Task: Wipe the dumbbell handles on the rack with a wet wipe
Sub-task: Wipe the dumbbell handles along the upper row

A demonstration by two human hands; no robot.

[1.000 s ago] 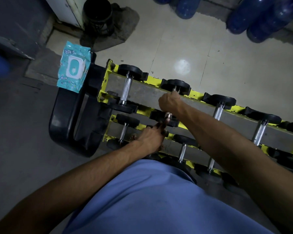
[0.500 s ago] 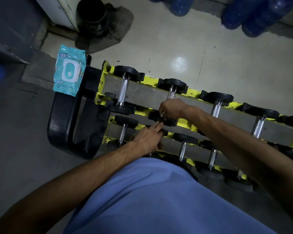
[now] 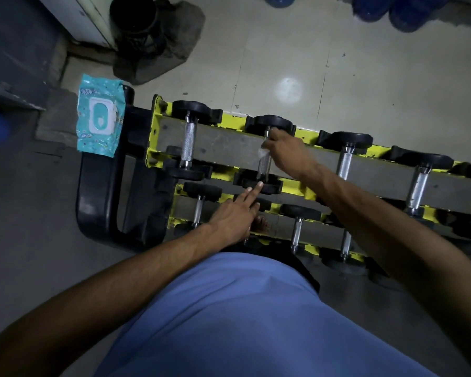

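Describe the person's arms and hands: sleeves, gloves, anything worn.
Both forearms are bare, no sleeves in view. The left hand and right hand wear no gloves; no watch, band or ring shows. A blue garment covers the torso.

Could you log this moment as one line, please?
right hand: white wet wipe on chrome dumbbell handle | left hand: straight fingers touching black weight plate

We see a plain blue shirt (image 3: 242, 322), smooth with soft folds, over the torso. Both forearms are bare down to the left hand (image 3: 230, 221) and the right hand (image 3: 288, 152).
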